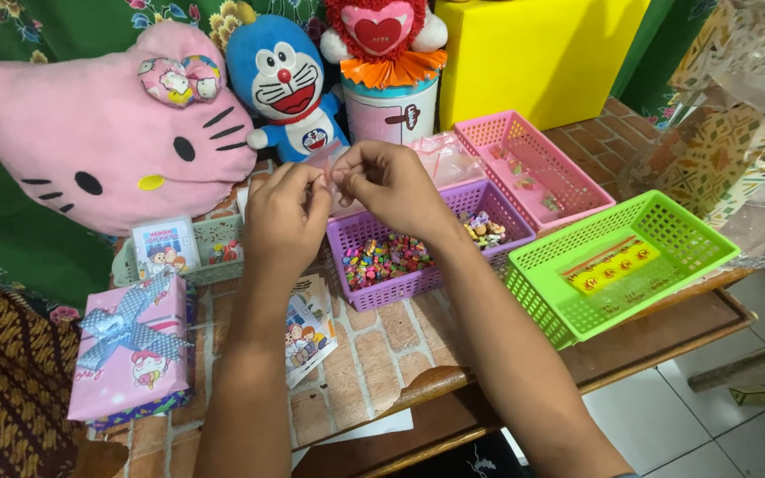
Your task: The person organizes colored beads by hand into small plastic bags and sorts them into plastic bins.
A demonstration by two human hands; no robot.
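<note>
Fingertips of the left hand [287, 212] and right hand [389, 184] are pinched together on a small clear plastic bag [328, 166], held just above the purple basket [374, 296] of coloured beads [387, 257], equally near both hands.

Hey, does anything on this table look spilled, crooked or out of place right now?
Nothing looks spilled. The green basket sits skewed, its near corner hanging past the table edge. Some printed cards lie loose on the table. Both the left hand and right hand pinch a small clear bag above the purple basket.
</note>
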